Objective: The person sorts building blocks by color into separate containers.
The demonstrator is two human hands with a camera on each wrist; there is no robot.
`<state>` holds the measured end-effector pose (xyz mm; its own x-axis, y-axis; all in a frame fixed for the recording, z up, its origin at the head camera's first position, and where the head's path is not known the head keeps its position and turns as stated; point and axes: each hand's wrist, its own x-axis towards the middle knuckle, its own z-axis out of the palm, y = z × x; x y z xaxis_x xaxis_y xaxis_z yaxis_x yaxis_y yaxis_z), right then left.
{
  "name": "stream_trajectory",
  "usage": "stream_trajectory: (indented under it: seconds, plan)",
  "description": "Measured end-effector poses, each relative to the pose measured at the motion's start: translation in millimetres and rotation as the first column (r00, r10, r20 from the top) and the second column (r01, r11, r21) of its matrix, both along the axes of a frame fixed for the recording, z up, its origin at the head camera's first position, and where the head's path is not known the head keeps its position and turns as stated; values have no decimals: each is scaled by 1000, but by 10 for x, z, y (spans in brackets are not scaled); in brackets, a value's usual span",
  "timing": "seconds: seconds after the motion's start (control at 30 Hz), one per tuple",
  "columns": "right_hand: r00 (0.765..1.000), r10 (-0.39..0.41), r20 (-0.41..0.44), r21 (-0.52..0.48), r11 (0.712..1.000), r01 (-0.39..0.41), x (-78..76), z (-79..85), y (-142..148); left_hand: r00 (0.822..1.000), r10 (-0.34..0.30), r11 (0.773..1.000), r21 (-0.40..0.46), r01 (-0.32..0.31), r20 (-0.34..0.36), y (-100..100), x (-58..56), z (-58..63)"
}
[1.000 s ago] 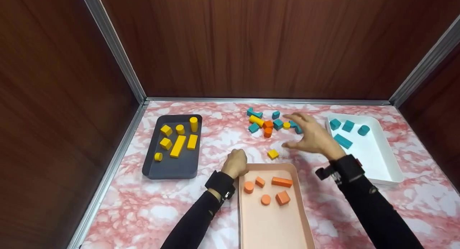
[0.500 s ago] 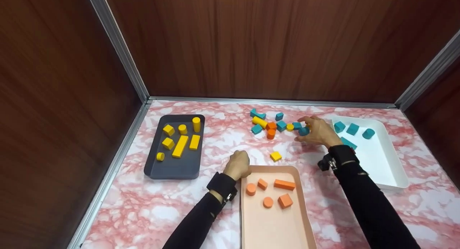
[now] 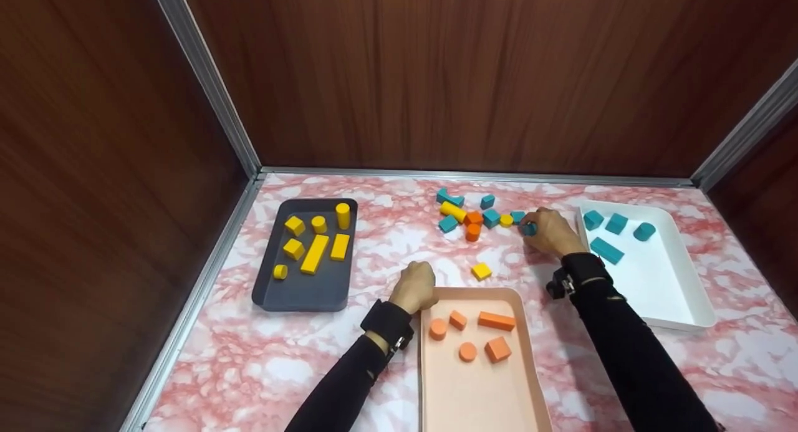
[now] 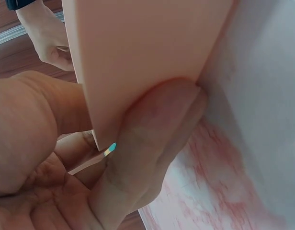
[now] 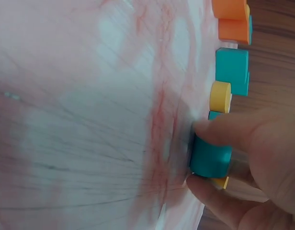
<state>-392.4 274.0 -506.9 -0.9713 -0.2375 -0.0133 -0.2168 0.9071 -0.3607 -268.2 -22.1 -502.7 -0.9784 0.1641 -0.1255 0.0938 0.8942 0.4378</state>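
Observation:
My left hand [image 3: 414, 287] grips the near-left corner region of the peach tray [image 3: 477, 292], at the end facing the back wall; in the left wrist view thumb and fingers pinch the tray wall [image 4: 147, 43]. Inside that tray lie several orange blocks [image 3: 496, 321]. Farther right, my right hand [image 3: 552, 232] pinches a teal block with a rounded side [image 5: 210, 155] between thumb and fingers, low over the table. Just left of it are a teal block [image 3: 517, 217] and a yellow cylinder [image 3: 506, 220], part of a mixed cluster with orange cylinders [image 3: 473, 232].
A dark grey tray [image 3: 299, 298] with several yellow blocks stands at the left. At the right is a white tray [image 3: 661, 288] with several teal blocks. One yellow square block [image 3: 481, 271] lies between cluster and peach tray. Wooden panels [image 3: 474, 76] enclose the table.
My right hand has come down from above the table onto the rounded teal block at the cluster's right end, its fingers closing round it. My left hand stays on the peach tray.

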Motion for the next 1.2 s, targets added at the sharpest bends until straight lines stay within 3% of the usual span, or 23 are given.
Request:
stream_trajectory:
  seconds: [0.37, 0.53, 0.63, 0.77, 1.0, 1.2]
  plan:
    - [997, 43, -66, -35, 998, -45, 80, 72, 64, 1000, -21, 1000, -3, 21, -9, 46, 11, 14]
    - [999, 40, -36, -46, 998, -42, 112, 294, 58, 1000, -7, 1000, 3, 7, -3, 32, 16, 4]
    - [995, 44, -92, -54, 997, -49, 142, 446, 120, 1000, -2, 1000, 11, 2, 3, 20, 18, 2]
    - [982, 47, -185, -56, 997, -58, 193, 604, 284, 1000, 2, 1000, 25, -2, 11, 9, 23, 4]
    - [988, -60, -144, -80, 996, 49, 307, 736, 691, 1000, -4, 1000, 14, 5, -10, 10, 7, -6]
    - [985, -109, -131, -97, 991, 97, 385, 695, 1092, 1000, -10, 1000, 22, 10, 8, -6, 24, 2]
